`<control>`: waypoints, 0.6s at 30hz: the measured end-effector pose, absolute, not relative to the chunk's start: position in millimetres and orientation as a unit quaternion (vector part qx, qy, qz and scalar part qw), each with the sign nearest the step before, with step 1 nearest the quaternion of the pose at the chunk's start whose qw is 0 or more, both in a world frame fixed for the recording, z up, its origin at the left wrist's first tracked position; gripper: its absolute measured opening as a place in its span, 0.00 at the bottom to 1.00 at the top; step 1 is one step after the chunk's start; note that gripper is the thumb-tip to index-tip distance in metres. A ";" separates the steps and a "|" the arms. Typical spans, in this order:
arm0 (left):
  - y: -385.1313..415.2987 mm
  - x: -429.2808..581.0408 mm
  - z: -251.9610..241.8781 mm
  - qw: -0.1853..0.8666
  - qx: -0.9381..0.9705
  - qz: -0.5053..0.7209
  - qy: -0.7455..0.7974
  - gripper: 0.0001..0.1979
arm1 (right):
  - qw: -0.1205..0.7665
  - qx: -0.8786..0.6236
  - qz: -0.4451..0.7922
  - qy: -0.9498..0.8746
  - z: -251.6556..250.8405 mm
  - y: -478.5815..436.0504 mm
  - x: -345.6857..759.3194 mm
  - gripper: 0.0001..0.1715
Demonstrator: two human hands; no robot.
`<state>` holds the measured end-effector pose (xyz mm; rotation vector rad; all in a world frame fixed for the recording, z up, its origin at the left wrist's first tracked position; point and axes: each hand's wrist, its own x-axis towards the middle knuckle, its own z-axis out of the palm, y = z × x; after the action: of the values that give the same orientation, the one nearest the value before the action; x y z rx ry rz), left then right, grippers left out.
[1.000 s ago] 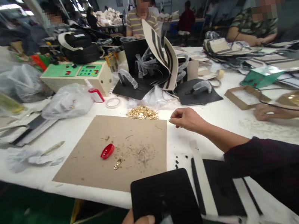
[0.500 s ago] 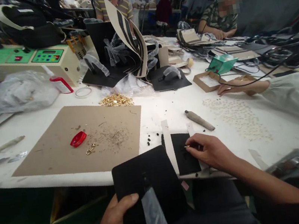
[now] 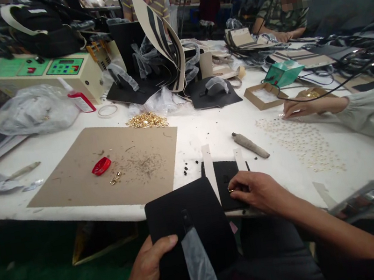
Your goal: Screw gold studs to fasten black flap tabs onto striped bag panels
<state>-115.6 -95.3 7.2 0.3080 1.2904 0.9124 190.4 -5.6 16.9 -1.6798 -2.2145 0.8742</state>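
My left hand (image 3: 150, 264) grips the left edge of a black panel (image 3: 169, 209), its thumb on top. A strap wrapped in clear plastic (image 3: 200, 265) is fixed to that panel by a small black tab (image 3: 185, 218). My right hand (image 3: 252, 191) is closed in a pinch on a small gold metal piece (image 3: 230, 190), partly covered by the fingers. Beneath that hand a black pad (image 3: 224, 174) lies at the table's front edge, with pale strips (image 3: 209, 169) beside and across it.
A cardboard sheet (image 3: 72, 177) bears a red dish (image 3: 101, 166) and gold clasps (image 3: 115, 178). Behind it lies a heap of gold hardware (image 3: 147, 120). A wrapped tool (image 3: 250, 145) rests near my right hand. At right, a co-worker's hand (image 3: 304, 107) touches scattered small pieces (image 3: 304, 145).
My right hand has shifted slightly left over the black pad with the gold piece. The left hand still grips the panel; the whole view has moved a little.
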 end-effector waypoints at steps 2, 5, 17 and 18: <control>-93.7 -115.6 8.9 0.692 0.145 0.406 0.578 0.21 | 0.105 -0.584 0.299 -0.747 18.3 -4.7 189.8 0.04; -92.6 -116.2 9.6 0.694 0.148 0.408 0.574 0.20 | 0.104 -0.575 0.312 -0.749 20.3 -3.5 191.9 0.06; -93.6 -119.0 -0.2 0.717 0.156 0.391 0.556 0.19 | 0.083 -0.541 0.279 -0.789 18.6 -3.4 192.5 0.10; -93.4 -118.6 -0.1 0.718 0.156 0.391 0.554 0.19 | 0.075 -0.542 0.270 -0.792 19.2 -3.0 191.7 0.11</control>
<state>-118.6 -93.4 -0.1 0.3446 1.2242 0.8656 191.7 -3.0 19.2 -1.6265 -2.3754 0.8101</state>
